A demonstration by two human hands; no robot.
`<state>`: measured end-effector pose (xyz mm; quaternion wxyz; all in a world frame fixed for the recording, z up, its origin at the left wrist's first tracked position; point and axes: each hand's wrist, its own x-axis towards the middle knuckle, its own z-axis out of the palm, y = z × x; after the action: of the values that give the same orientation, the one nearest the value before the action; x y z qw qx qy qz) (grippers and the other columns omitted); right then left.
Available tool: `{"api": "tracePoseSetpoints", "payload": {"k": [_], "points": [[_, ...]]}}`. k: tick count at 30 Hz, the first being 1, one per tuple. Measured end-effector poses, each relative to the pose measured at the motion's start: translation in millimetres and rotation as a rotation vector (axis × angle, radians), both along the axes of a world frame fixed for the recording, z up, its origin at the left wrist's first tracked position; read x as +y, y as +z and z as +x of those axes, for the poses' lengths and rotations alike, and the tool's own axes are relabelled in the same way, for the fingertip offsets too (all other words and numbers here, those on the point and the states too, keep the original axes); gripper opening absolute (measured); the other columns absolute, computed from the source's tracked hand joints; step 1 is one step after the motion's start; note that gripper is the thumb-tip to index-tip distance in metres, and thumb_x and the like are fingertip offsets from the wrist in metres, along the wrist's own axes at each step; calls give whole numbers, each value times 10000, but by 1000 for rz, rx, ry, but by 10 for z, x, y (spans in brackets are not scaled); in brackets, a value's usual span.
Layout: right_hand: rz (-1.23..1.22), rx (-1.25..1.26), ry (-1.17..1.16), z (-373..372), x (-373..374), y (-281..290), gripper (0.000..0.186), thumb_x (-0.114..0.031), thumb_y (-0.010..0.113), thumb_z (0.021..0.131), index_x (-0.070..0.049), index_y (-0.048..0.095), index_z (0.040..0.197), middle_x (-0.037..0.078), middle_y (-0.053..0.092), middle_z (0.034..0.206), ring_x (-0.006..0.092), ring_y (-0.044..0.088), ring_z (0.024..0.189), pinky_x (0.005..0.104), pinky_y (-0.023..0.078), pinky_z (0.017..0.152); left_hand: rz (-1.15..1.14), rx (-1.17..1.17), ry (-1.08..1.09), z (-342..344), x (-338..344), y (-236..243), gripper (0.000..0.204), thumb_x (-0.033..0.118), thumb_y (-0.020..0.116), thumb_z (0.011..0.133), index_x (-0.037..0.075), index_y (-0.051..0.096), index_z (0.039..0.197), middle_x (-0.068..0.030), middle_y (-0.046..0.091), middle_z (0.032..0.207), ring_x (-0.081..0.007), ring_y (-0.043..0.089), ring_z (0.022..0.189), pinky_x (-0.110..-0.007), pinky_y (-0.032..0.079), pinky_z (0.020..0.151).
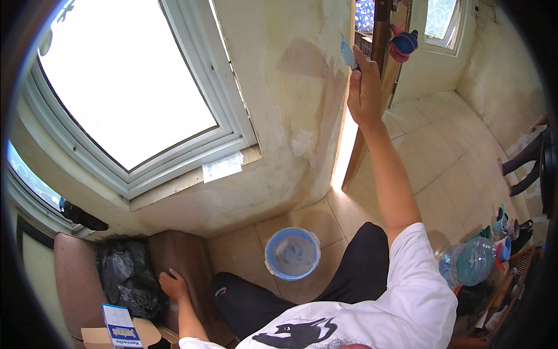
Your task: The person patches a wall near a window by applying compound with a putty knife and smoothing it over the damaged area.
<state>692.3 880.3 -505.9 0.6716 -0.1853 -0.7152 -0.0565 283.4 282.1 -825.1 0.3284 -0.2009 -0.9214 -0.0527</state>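
My right hand (365, 96) is raised at arm's length and closed around the handle of a putty knife (348, 53). The bluish blade points up beside the patchy wall (296, 70), near the door frame; whether it touches the wall I cannot tell. Low on the left, my left hand (173, 285) rests on a brown seat (181, 253), fingers apart and holding nothing, next to a black plastic bag (129, 279). On the floor in front of my legs stands a blue-rimmed tub (271, 254) with a greyish, smeared inside.
A window (192, 142) fills the upper left, with a paper (222, 167) on its sill. An open cardboard box (148, 331) is at lower left. The door (381, 35) stands right of the wall. Rightward are a large water bottle (474, 262) and another person's legs (523, 166).
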Motion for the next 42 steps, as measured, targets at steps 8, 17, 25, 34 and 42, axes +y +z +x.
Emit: {"api": "tracePoseSetpoints", "payload": {"k": [8,17,25,34,42], "points": [[87,-8,35,-82,238,128,289,-176,572,987,-40,603,1241,138,605,954,306,562,895,422,411,814,15,30,-24,28,74,8,324,311,523,983,-7,512,924,-224,567,915,-424,568,899,-509,463,765],[-2,-85,-41,3,281,-29,280,-174,622,959,-20,621,1193,124,638,911,296,595,863,424,435,796,-18,-26,24,-20,-4,-92,327,321,513,986,-3,508,938,-229,569,916,-430,568,898,-522,462,766],[-246,58,44,159,172,-609,287,-172,626,968,-7,615,1202,160,656,1017,328,613,906,422,456,843,-27,29,5,-25,44,-92,339,324,495,993,-13,524,983,-232,581,948,-429,577,919,-514,475,775],[-44,16,-118,-85,-51,28,259,-176,629,968,-12,631,1168,177,648,994,337,612,890,431,469,814,-50,5,36,-18,53,-113,345,321,492,994,-23,523,985,-234,583,972,-429,579,927,-514,478,781],[-366,92,16,-74,-588,-696,271,-205,625,987,7,615,1155,184,671,1058,337,665,961,390,532,817,-21,-49,15,-69,-13,-151,349,327,499,989,-20,533,1009,-233,584,967,-426,580,925,-505,482,785]]}}
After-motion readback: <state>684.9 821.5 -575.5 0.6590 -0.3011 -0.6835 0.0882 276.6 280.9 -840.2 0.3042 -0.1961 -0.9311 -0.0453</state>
